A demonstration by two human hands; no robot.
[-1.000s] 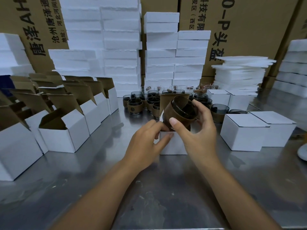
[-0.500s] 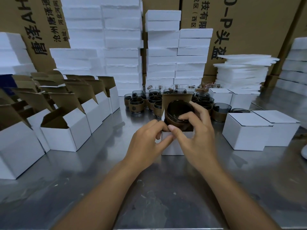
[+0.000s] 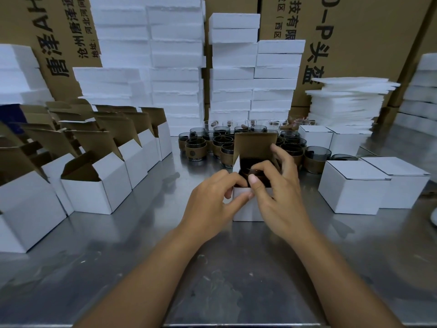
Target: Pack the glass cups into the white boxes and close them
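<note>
Open box (image 3: 246, 207) center of surface (image 3: 236, 280), cup (image 3: 256, 177) in it. Open boxes (image 3: 94, 185) left, closed boxes (image 3: 359, 185) right, cups (image 3: 212, 143) behind, foam stacks (image 3: 175, 67) far.

1. Dim, cool light, seemingly from above.
2. The steel table (image 3: 236, 268) shows soft, smeared glare left of and in front of the open white box (image 3: 246, 209).
3. Inside that box the glass cup (image 3: 254, 173) is in deep shade; a faint shadow lies on the table to its right.
4. Far left and right of it, foam stacks (image 3: 423, 91) bow and blur.
</note>
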